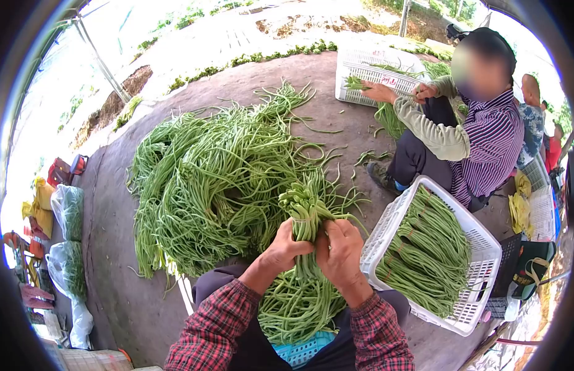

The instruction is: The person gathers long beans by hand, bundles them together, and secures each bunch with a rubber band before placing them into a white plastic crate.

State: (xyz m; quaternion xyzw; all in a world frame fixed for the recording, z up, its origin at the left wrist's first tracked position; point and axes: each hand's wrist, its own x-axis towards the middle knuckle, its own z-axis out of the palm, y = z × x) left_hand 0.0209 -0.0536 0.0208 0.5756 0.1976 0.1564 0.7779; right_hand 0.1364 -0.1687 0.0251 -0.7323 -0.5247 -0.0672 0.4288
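Person seated low, plaid cuffs, both hands at work in front of the knees. Directions read from the bundle outward.

Bundle of long green beans (306, 213) upright at the centre, cut ends fanned at the top, lower lengths hanging. Left hand (283, 249) wraps it from the 8 o'clock side, fingers and thumb closed about the stems. Right hand (341, 252) presses in from 4 o'clock, fingers bent, its grip also closed on the bundle. A pale line crosses the stems near the left thumb; perhaps a tie, too small to be sure.

At 6 o'clock, between the knees: loose beans (293, 306) coiled over a blue basket (305, 350). At 10 o'clock: a big tangled heap (203, 179) on the dark floor (107, 204), strays trailing toward 1 o'clock.

Between 3 and 4 o'clock, just beside the right knee: a white crate (471, 314), bundled beans (430, 250) laid lengthwise in it. At 2 o'clock: a co-worker (492, 133) in striped top, pale sleeve covers, sitting low, beans in hand. Another white crate (356, 89) at 1 o'clock, near the co-worker's hands. At 9 o'clock, well apart: clear plastic bags (63, 260) of green beans.
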